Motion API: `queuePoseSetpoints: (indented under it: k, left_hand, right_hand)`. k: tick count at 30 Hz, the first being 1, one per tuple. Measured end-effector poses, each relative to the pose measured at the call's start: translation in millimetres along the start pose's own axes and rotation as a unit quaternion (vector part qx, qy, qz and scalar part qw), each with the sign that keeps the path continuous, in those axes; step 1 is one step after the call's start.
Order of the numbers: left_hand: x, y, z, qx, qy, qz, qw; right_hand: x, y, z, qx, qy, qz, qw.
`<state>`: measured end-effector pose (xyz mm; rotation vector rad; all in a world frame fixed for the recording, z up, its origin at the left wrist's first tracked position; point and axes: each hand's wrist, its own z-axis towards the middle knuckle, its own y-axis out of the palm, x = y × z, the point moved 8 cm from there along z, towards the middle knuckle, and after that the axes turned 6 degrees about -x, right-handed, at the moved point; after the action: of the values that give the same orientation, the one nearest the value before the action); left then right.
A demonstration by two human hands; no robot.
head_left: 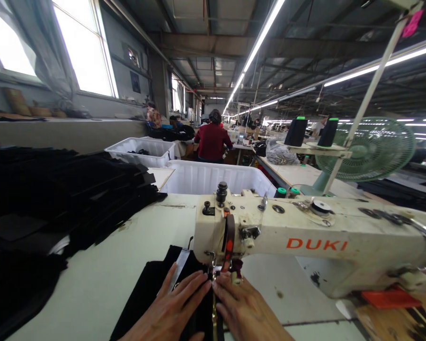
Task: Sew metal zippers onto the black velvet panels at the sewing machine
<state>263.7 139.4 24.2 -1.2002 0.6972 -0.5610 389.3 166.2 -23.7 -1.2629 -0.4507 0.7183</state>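
A black fabric piece lies on the sewing machine's bed, its upper part beneath the head of the sewing machine. My left hand rests flat on this fabric with its fingers stretched forward, and a pale strip shows beside its index finger. Just right of the needle area, my right hand presses down with its fingers extended; its thumb is hidden. Between both hands runs a narrow gold-coloured metallic strip. The fingertips of both hands nearly meet close to the presser foot, whose lower end they partly cover.
A large pile of black fabric pieces covers the table's left side. Behind the machine stand white plastic bins. Thread cones and a green fan are at right. A person in dark red sits ahead.
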Motion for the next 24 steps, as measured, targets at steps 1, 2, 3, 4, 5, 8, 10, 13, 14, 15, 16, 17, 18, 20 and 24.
queuePoseSetpoints:
  k: [1,2,3,4,5,8,10,13,14,15,16,17,18,20,24]
  left_hand:
    - [0,1.3,0,-0.003,-0.001,0.001,1.0]
    - [0,2.2,0,-0.004,-0.002,0.002,1.0]
    - [0,2.8,0,-0.004,-0.002,0.0,1.0]
    - [0,2.7,1,-0.001,0.0,-0.001,1.0]
    - [0,2.6,1,0.0,0.002,-0.002,1.0]
    - [0,1.2,4,0.006,0.008,-0.005,1.0]
    - [-3,0.9,5,0.014,0.006,-0.008,1.0]
    - [-5,5.3,4,0.021,0.01,-0.014,1.0]
    - [-5,8.1,3,0.017,0.013,-0.016,1.0]
    - [-4,10.8,2,0.011,0.013,-0.019,1.0]
    - [-1,12.8,-1,0.007,0.011,-0.02,1.0]
    - [3,14.3,-5,0.003,0.01,-0.02,1.0]
    - [11,15.5,-10,-0.005,0.015,-0.017,1.0]
    - [34,13.9,-23,0.001,0.044,0.007,0.999]
    - [79,2.9,-59,0.077,0.095,0.06,0.991]
  right_hand:
    - [1,0,0,-0.008,0.004,0.006,1.0]
    - [2,0,0,-0.016,0.009,0.015,1.0]
    - [3,-1,0,-0.022,0.013,0.027,0.999]
    - [4,-2,1,-0.026,0.016,0.042,0.999]
    - [5,-5,1,-0.025,0.018,0.057,0.998]
    - [5,-14,2,-0.015,0.015,0.092,0.996]
    - [5,-20,3,-0.003,0.017,0.1,0.995]
    - [6,-22,3,0.003,0.03,0.101,0.994]
    - [5,-23,2,0.001,0.032,0.098,0.995]
    - [3,-23,0,-0.001,0.032,0.091,0.995]
    - [0,-25,-4,0.0,0.031,0.08,0.996]
    - [-4,-27,-9,0.006,0.032,0.067,0.997]
    - [-9,-31,-17,0.015,0.038,0.056,0.998]
    - [-20,-37,-39,0.034,0.053,0.056,0.996]
    - [-63,-40,-87,0.104,-0.019,0.032,0.994]
